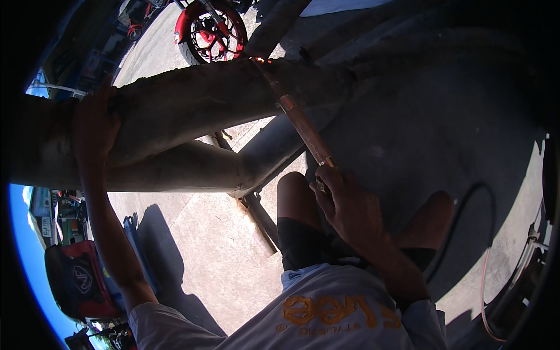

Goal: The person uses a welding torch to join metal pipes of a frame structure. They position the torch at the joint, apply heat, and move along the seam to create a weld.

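My right hand (350, 201) is closed around the near end of a long rod-shaped tool (306, 129) with a reddish-brown barrel and a thinner front section. The tool slants up and to the left, and a small orange glow (262, 59) shows at its far tip. That tip meets the upper edge of a large grey beam-like piece (192, 108), dark in the shade, which spans the view in front of me. At the beam's left part, my left hand (96, 122) grips it, fingers over its upper edge. The exact kind of tool cannot be made out.
Beyond the beam stands a red motorcycle front wheel (213, 35). A lower grey brace (274, 146) angles off beneath it. A dark hose (493, 216) curves across the shaded floor on my right. A red and black case (76, 280) is at the lower left.
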Action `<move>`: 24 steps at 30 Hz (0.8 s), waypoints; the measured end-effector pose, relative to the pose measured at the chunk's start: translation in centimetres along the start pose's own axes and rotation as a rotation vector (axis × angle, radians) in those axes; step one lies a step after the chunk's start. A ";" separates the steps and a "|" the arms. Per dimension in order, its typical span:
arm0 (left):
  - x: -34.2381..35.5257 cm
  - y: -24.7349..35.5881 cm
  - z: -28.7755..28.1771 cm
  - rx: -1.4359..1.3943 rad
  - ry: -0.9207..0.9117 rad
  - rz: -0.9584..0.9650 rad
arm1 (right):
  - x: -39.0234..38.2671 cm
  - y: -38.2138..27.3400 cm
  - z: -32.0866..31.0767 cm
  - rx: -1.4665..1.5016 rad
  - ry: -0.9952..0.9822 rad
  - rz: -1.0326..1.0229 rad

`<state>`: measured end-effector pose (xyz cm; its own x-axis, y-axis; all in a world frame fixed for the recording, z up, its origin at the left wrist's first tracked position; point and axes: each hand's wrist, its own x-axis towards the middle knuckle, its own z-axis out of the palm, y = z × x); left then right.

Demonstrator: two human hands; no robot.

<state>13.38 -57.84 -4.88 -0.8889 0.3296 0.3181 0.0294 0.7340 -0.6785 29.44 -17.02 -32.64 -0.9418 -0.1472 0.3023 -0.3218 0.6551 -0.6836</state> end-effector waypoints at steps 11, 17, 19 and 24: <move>-0.1 -0.3 0.1 0.044 0.019 0.028 | 0.0 0.0 -0.3 -0.003 -0.035 0.017; -0.1 -0.2 0.0 0.022 0.011 0.014 | 0.2 -0.1 -0.5 -0.016 -0.054 0.017; -0.2 -0.2 0.1 0.016 0.013 0.013 | 0.2 -0.1 -0.5 -0.011 -0.053 0.018; -0.3 -0.3 0.2 -0.001 0.042 0.022 | 0.2 -0.1 -0.4 -0.008 -0.026 0.007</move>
<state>13.58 -58.28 -4.87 -0.8683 0.3699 0.3305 0.0490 0.7269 -0.6850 29.34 -16.82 -32.20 -0.9463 -0.1617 0.2801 -0.3145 0.6620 -0.6803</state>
